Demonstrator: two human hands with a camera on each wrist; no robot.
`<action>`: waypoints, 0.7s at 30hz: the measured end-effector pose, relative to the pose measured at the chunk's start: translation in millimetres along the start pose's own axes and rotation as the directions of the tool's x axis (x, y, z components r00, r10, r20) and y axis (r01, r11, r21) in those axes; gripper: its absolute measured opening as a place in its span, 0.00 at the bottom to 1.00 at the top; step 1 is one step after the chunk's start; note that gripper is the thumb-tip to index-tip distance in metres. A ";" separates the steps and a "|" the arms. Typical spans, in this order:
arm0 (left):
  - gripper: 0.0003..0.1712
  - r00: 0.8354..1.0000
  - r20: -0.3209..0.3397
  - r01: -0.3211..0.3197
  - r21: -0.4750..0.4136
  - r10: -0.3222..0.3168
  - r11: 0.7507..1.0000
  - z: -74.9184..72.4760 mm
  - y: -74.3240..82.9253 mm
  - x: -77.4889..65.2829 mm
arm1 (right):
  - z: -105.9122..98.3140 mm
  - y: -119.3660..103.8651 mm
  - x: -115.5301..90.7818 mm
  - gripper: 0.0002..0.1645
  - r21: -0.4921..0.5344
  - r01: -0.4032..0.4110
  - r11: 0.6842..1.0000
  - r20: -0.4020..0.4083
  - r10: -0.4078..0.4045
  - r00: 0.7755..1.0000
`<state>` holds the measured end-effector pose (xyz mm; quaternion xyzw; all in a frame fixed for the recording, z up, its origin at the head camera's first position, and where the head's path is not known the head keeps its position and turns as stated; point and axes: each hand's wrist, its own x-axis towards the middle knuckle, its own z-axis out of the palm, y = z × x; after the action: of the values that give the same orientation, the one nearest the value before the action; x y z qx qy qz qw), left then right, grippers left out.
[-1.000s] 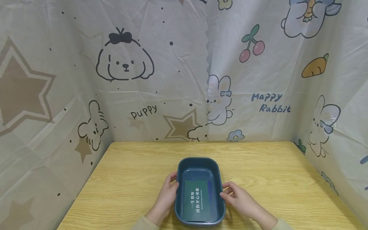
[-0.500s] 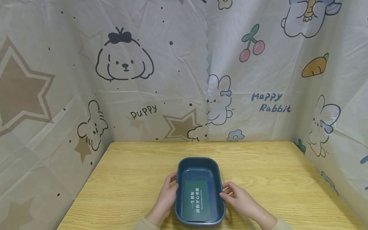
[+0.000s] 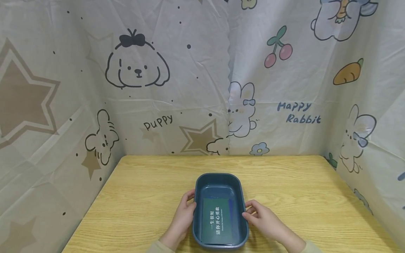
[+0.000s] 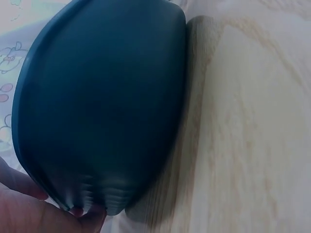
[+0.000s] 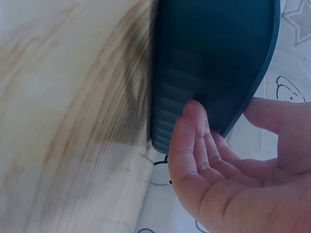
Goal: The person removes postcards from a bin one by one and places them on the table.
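A deep, dark teal plastic box (image 3: 218, 180) with rounded corners stands on the table. Inside it lies a flat green notebook or booklet (image 3: 207, 225) with white Chinese lettering on its cover. A strip of something blue (image 3: 231, 209) shows along its right edge; the rest is covered. My left hand (image 3: 183, 216) holds the box's left side, thumb at the rim and fingers against the outer wall. On the opposite side my right hand (image 3: 267, 221) grips the box likewise. In the right wrist view its bent fingers (image 5: 194, 116) touch the ridged outer wall.
The wood-grain table (image 3: 152, 182) extends around the box on all sides. A pale printed curtain (image 3: 190, 70) with puppies, rabbits and stars hangs behind the table and along both sides.
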<state>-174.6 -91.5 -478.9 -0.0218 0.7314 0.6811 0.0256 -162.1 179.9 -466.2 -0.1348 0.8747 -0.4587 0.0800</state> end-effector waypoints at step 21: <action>0.29 0.999 0.048 0.010 -0.010 -0.009 1.000 -4.5 -5.8 2.2 | -0.8 -1.0 -0.2 0.24 -0.028 -0.006 1.000 -0.007 0.006 1.000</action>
<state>-176.5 -96.4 -484.5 -0.0092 0.7271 0.6850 0.0461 -161.9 180.0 -464.9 -0.1316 0.8817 -0.4465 0.0763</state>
